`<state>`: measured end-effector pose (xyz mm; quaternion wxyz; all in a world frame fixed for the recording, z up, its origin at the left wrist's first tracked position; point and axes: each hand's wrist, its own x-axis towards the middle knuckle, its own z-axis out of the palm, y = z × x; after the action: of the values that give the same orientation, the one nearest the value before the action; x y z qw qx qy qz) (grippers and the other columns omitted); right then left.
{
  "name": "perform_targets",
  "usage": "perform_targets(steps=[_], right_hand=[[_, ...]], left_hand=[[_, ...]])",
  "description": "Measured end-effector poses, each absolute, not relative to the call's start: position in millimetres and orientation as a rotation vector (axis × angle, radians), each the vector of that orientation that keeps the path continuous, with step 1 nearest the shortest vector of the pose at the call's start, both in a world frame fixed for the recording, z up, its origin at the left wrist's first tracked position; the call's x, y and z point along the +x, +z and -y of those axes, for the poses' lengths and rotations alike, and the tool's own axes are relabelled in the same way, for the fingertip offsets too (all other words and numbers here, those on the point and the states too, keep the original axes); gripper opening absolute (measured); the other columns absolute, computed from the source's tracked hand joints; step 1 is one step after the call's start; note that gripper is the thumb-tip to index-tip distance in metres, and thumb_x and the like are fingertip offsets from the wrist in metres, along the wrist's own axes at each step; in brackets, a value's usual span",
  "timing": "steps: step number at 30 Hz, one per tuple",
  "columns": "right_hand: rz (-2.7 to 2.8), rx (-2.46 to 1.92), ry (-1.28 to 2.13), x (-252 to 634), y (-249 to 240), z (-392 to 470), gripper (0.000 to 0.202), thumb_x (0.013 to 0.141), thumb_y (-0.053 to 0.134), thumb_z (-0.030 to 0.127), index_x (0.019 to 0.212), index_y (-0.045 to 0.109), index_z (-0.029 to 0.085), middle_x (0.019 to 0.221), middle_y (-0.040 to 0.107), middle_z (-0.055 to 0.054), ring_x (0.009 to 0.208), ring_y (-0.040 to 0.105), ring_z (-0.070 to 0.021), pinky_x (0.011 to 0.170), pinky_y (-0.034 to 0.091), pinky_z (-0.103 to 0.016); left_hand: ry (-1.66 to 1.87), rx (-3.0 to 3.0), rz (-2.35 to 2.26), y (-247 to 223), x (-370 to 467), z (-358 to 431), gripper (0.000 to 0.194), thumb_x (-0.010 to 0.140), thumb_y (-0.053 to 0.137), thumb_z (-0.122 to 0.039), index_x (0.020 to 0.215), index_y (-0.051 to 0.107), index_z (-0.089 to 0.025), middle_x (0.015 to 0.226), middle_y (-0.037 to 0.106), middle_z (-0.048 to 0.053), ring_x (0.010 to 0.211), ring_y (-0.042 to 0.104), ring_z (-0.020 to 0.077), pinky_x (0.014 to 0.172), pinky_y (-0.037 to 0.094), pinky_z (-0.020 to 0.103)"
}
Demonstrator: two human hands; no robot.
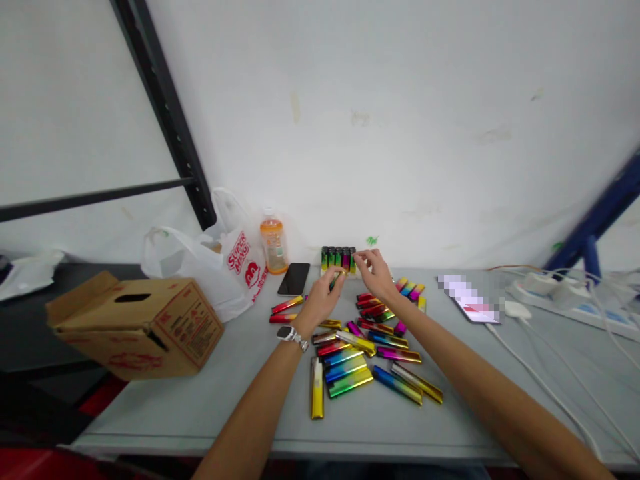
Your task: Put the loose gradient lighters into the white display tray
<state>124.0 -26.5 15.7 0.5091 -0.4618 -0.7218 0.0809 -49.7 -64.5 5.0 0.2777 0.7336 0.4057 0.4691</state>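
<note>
Several shiny gradient-coloured lighters [339,259] with black tops stand upright in a row in a small pale holder against the wall. My left hand [324,293], with a watch on its wrist, is closed around a green-and-gold lighter [336,280] just in front of the row. At the row's right end, the bent thumb and fingers of my right hand [374,272] pinch at the top of a lighter [353,260]. More lighters in red, blue, green, purple and gold lie loose between my forearms, among them a yellow lighter [317,389] near the front edge.
A cardboard box [135,327] and a white plastic bag [220,267] stand at left. Near the wall are an orange-labelled bottle [273,243] and a dark phone [294,279]. To the right lie a lit-screen device [470,298], cables and a power strip [575,303].
</note>
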Motion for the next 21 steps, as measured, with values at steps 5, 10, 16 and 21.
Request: perform_targets(steps=[5,10,16,21], right_hand=[[1.86,-1.038,0.52,121,10,61,0.033,0.096,0.047,0.048,0.097,0.063,0.019,0.072,0.06,0.0,0.066,0.053,-0.0154,0.064,0.04,-0.028],[1.855,-0.996,0.647,122,4,71,0.034,0.098,0.041,0.049,0.086,0.056,0.02,0.075,0.059,0.0,0.072,0.055,-0.016,0.068,0.041,-0.029],[1.919,-0.987,0.645,117,4,81,0.034,0.102,0.031,0.047,0.084,0.047,0.022,0.073,0.053,0.002,0.072,0.052,-0.0163,0.07,0.04,-0.029],[1.916,-0.985,0.613,114,3,85,0.03,0.102,0.028,0.045,0.086,0.041,0.024,0.071,0.05,0.002,0.07,0.051,-0.0171,0.068,0.039,-0.029]], left_hand=[[1.165,1.866,-0.985,5,-50,66,0.032,0.091,0.055,-0.048,0.106,0.05,-0.02,0.075,0.069,0.0,0.05,0.049,0.0081,0.052,0.036,0.02],[1.245,1.608,-1.058,10,-49,66,0.039,0.071,0.076,-0.051,0.083,0.065,-0.015,0.071,0.071,0.003,0.037,0.038,0.0039,0.038,0.028,0.02],[1.488,1.125,-1.07,10,-31,72,0.046,0.059,0.083,-0.054,0.067,0.059,-0.015,0.042,0.049,-0.006,0.033,0.038,0.0047,0.034,0.024,0.017],[1.579,0.925,-0.904,7,-17,73,0.049,0.06,0.083,-0.053,0.07,0.052,-0.016,0.048,0.044,-0.009,0.039,0.038,0.0029,0.039,0.028,0.016]])
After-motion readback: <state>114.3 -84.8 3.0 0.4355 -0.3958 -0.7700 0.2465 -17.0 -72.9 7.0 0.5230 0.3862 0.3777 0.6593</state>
